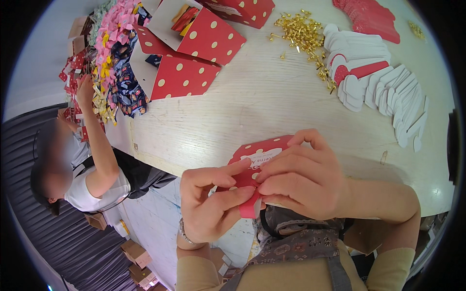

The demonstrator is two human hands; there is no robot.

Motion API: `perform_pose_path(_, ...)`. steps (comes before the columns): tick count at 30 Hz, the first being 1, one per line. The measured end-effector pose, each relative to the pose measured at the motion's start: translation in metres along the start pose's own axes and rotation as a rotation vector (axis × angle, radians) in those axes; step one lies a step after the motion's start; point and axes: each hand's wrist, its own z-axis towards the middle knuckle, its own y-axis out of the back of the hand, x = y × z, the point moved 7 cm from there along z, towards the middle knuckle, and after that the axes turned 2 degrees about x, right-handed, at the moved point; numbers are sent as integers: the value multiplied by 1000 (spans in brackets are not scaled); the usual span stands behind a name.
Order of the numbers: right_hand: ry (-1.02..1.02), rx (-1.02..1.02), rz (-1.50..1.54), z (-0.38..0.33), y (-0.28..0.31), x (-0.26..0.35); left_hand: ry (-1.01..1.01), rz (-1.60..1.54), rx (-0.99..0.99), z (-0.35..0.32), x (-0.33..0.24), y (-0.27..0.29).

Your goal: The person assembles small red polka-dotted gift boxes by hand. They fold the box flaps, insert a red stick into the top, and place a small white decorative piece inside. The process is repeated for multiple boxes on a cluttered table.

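Note:
At the table's front edge I hold a small red paper box [242,154] with cream dots and a white label on its upper face. My left hand [206,203] is closed on the box's near left side, its thumb and index finger pressing the card. My right hand [308,182] is closed on the right side, fingertips bent together at the near flap. A plain pinkish-red flap [250,207] sticks out below the fingertips. What the right fingertips pinch is hidden, and so is the box's underside.
Larger red dotted boxes [187,77], some with packets inside, stand at the back left beside piled wrapped sweets [127,77]. Gold paper fasteners [303,36], white card strips [357,48] and red card pieces [371,22] lie at the back right. Another person [99,179] works at left.

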Motion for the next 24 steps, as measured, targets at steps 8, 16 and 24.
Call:
perform_pose_path(8,-25,85,98,10,-3,-5,31,-173,69,7,16,-2)
perform_pose_path(16,-73,79,-3,10,-1,6,114,-370,76,-1,29,-8)
perform_pose_path(24,34,107,-208,13,1,18,171,-475,86,-3,30,-15)
